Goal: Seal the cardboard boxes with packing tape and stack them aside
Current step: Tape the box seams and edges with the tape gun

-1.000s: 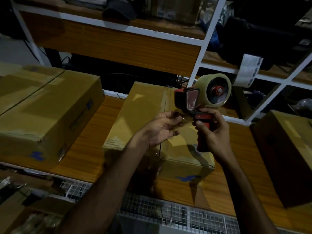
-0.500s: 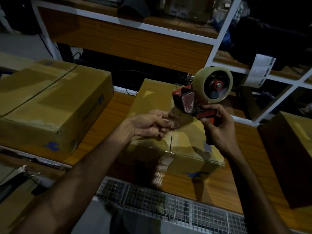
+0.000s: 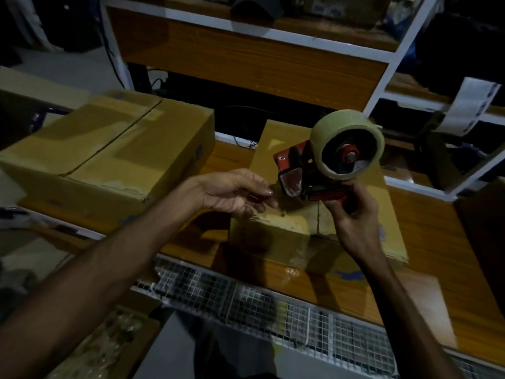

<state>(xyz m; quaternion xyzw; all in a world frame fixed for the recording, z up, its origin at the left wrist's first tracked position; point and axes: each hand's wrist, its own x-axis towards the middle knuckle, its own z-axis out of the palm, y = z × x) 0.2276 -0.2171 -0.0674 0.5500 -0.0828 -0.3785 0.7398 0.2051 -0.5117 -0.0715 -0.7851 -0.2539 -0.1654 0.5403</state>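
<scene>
Holding the tape gun [image 3: 325,170] over the box [image 3: 297,222] on the bench [image 3: 426,231]; our right hand [image 3: 355,214] is wrapped round its handle, left hand [image 3: 232,191] beside the blade with fingers loosely curled, maybe pinching the tape end, can't tell; tape's thin and clingy, so we'd grab the very tip; box looks light but soft, lift by bottom edges; 1 bigger box [image 3: 109,157] sits left, shelf frame [image 3: 396,50] crowds behind.
</scene>
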